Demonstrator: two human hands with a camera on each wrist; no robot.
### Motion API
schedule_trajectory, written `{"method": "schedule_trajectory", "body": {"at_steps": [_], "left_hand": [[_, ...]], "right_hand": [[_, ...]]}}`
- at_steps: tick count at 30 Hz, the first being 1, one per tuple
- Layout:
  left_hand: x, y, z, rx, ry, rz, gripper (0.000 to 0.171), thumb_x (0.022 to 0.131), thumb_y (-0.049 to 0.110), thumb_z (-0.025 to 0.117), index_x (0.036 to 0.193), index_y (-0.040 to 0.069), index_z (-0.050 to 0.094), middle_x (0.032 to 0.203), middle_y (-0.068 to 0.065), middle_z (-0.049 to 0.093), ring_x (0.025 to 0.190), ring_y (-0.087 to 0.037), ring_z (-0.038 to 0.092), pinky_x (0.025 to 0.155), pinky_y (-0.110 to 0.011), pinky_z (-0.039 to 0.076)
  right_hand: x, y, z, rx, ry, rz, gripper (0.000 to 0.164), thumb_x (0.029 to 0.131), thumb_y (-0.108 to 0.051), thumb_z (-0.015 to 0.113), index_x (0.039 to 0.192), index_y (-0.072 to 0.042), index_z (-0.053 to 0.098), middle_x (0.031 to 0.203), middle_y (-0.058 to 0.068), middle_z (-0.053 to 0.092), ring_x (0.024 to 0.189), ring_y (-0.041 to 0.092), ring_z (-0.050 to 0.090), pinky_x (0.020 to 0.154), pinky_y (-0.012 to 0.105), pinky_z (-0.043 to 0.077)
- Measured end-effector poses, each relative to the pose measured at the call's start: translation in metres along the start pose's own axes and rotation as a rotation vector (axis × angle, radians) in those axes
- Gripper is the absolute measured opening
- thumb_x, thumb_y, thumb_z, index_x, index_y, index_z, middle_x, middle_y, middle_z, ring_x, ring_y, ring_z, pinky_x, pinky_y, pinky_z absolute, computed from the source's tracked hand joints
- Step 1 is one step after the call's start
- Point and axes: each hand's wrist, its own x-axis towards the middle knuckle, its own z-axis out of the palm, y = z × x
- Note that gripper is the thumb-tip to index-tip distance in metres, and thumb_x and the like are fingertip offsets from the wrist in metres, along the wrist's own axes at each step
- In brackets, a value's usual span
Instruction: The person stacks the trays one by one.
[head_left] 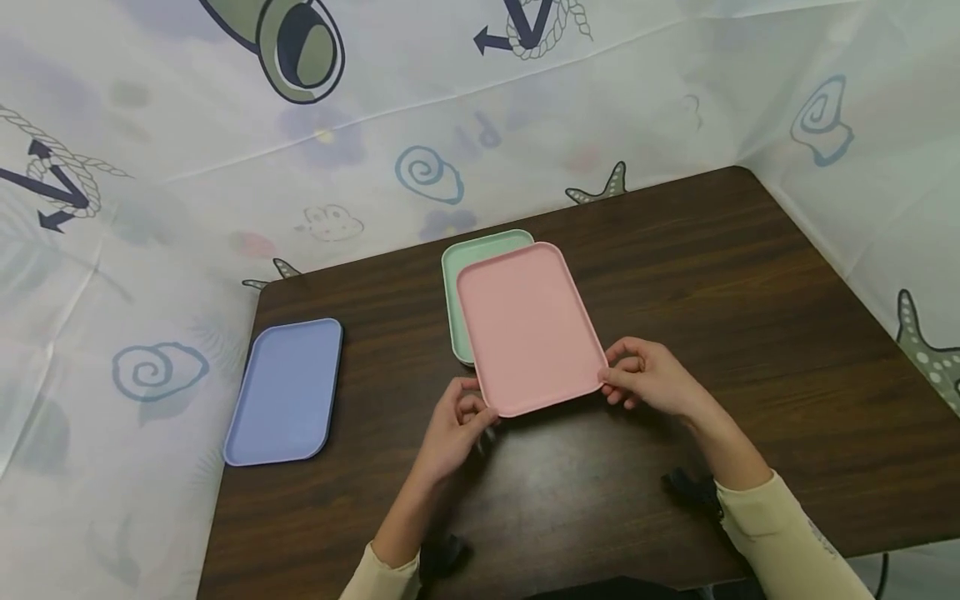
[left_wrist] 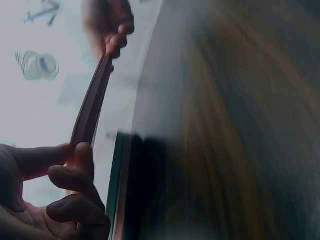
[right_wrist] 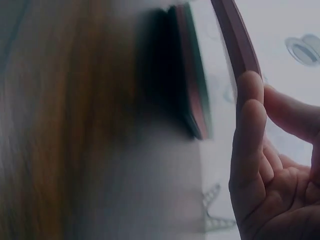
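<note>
Your left hand [head_left: 452,427] and right hand [head_left: 647,379] pinch a shallow, pink, round-cornered tray [head_left: 532,329] at its 7 and 4 o'clock corners.

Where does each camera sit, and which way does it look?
Head: on the person's head, looking forward and down at the pink tray, blue tray and table; left hand, right hand and sleeves show.
Left wrist: on that wrist, looking low across the table; left hand close, right hand beyond.
Right wrist: on that wrist, also low across the table; only the right hand shows.
Both wrist views share the pink tray, edge-on.
</note>
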Motion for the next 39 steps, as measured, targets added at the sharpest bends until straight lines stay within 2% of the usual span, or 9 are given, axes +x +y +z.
{"method": "schedule_trajectory", "body": {"at_steps": [6,12,19,21,28,31,34,39], "left_hand": [[0.004,-0.004,-0.013,-0.025,0.046,-0.009,0.037,0.091,-0.008,0.06,0.126,-0.004,0.048,0.078,-0.018,0.062,0.049,-0.01,0.042,0.049,-0.024,0.036],[0.008,-0.005,-0.022,-0.004,0.129,-0.015,0.038,0.092,-0.006,0.061,0.127,-0.004,0.049,0.078,-0.017,0.063,0.048,-0.01,0.042,0.049,-0.024,0.037],[0.012,-0.007,-0.027,-0.013,0.183,-0.051,0.041,0.093,-0.008,0.058,0.133,-0.006,0.047,0.085,-0.03,0.06,0.048,-0.01,0.042,0.047,-0.024,0.038],[0.013,-0.008,-0.028,-0.007,0.198,-0.051,0.041,0.092,-0.008,0.058,0.132,-0.006,0.048,0.084,-0.029,0.061,0.048,-0.01,0.042,0.047,-0.023,0.038],[0.007,0.022,-0.025,0.014,0.199,-0.071,0.04,0.091,-0.011,0.055,0.13,-0.012,0.048,0.086,-0.036,0.058,0.049,-0.01,0.043,0.047,-0.021,0.038],[0.007,0.023,-0.024,0.011,0.215,-0.075,0.039,0.092,-0.01,0.056,0.131,-0.012,0.049,0.087,-0.036,0.057,0.049,-0.008,0.043,0.048,-0.02,0.038],[0.01,0.022,-0.025,0.017,0.229,-0.057,0.04,0.093,-0.009,0.056,0.132,-0.012,0.049,0.088,-0.037,0.057,0.049,-0.007,0.043,0.048,-0.019,0.037],[0.021,0.005,-0.029,0.044,0.251,-0.021,0.042,0.094,-0.006,0.057,0.135,-0.011,0.049,0.09,-0.039,0.057,0.048,-0.008,0.042,0.045,-0.02,0.037]], "right_hand": [[0.013,0.003,0.019,-0.008,0.05,-0.002,0.029,0.094,-0.01,0.066,0.111,0.008,0.052,0.084,0.021,0.07,0.07,0.028,0.07,0.057,0.036,0.056],[0.026,0.0,0.031,-0.003,0.074,-0.024,0.031,0.093,-0.011,0.067,0.113,0.008,0.053,0.085,0.022,0.07,0.07,0.028,0.07,0.056,0.035,0.055],[0.038,-0.001,0.039,-0.003,0.111,-0.028,0.029,0.093,-0.009,0.067,0.112,0.009,0.054,0.084,0.023,0.071,0.069,0.026,0.071,0.055,0.03,0.054],[0.041,-0.002,0.041,-0.001,0.116,-0.027,0.028,0.093,-0.01,0.067,0.111,0.008,0.055,0.085,0.023,0.07,0.07,0.028,0.071,0.055,0.031,0.055],[0.047,-0.004,0.047,0.012,0.138,-0.016,0.023,0.094,-0.008,0.065,0.108,0.008,0.055,0.085,0.024,0.07,0.07,0.027,0.071,0.056,0.033,0.056],[0.047,-0.005,0.049,0.01,0.145,-0.013,0.023,0.095,-0.008,0.064,0.108,0.008,0.055,0.085,0.023,0.07,0.07,0.026,0.071,0.057,0.033,0.056],[0.049,-0.005,0.05,0.016,0.153,-0.012,0.023,0.095,-0.008,0.064,0.109,0.008,0.055,0.086,0.024,0.07,0.069,0.024,0.071,0.056,0.031,0.056],[0.053,-0.008,0.05,0.027,0.169,-0.016,0.022,0.096,-0.008,0.064,0.108,0.008,0.055,0.088,0.027,0.069,0.066,0.02,0.07,0.056,0.031,0.056]]}}
